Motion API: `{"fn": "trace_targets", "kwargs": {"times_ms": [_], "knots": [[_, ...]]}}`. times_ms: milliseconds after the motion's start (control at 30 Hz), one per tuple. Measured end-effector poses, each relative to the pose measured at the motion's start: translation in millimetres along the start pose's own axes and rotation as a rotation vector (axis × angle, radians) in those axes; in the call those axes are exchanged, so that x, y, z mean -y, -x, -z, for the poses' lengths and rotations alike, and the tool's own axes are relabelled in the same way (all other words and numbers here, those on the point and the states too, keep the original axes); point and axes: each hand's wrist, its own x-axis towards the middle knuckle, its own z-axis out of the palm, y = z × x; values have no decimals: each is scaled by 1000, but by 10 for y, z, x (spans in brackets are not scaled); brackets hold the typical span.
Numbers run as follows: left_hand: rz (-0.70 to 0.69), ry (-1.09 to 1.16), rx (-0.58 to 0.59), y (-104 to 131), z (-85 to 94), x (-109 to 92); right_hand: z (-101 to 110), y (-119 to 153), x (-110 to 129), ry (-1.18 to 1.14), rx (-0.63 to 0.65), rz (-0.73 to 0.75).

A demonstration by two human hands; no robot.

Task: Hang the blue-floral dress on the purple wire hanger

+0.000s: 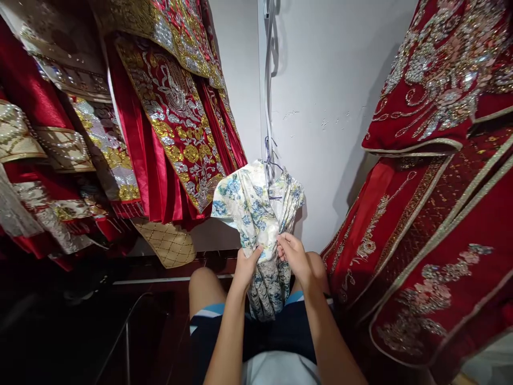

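A white dress (pixel 256 208) with blue and green flowers hangs in front of me on a dark hanger (pixel 274 163). At its waist my left hand (pixel 249 263) pinches the cloth, thumb on top near a pale round patch. My right hand (pixel 292 253) holds the waist fabric on the other side, fingertips pressed together around it. The gathered skirt (pixel 267 291) drops below both hands, between my knees. The fingers under the cloth are hidden.
Red embroidered gowns (pixel 176 107) with gold and silver beading hang at the left. More red beaded gowns (pixel 433 214) hang close on the right. A white strip (pixel 267 80) runs down the pale wall (pixel 336 69). A thin metal frame (pixel 127 342) stands at lower left.
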Motion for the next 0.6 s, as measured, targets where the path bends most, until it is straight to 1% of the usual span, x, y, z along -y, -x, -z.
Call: {"fn": "trace_targets", "kwargs": {"times_ms": [67, 100, 167, 233, 267, 300, 333, 367, 433, 467, 500, 600], "knots": [[-59, -20, -80, 39, -2, 46, 29, 42, 51, -17, -37, 8], [-123, -41, -141, 70, -4, 67, 42, 60, 79, -12, -41, 4], [-307, -123, -317, 146, -10, 92, 58, 90, 130, 22, -18, -20], [-498, -280, -505, 211, -30, 91, 55, 111, 163, 65, 16, -45], [-575, -379, -556, 230, -48, 83, 46, 119, 171, 79, 27, -49], [-632, -477, -547, 238, -74, 73, 35, 125, 174, 90, 40, -51], [-668, -559, -467, 234, -108, 64, 22, 130, 175, 96, 50, -49], [-680, -609, -344, 222, -149, 58, 9, 134, 176, 97, 56, -45], [-638, -615, -101, 185, -247, 61, -9, 140, 182, 93, 62, -39], [-600, -593, -28, 169, -296, 70, -11, 143, 189, 90, 64, -38], [-567, -571, 4, 157, -342, 81, -8, 149, 198, 87, 66, -41], [-534, -550, 0, 164, -429, 106, 20, 179, 217, 87, 79, -65]]}}
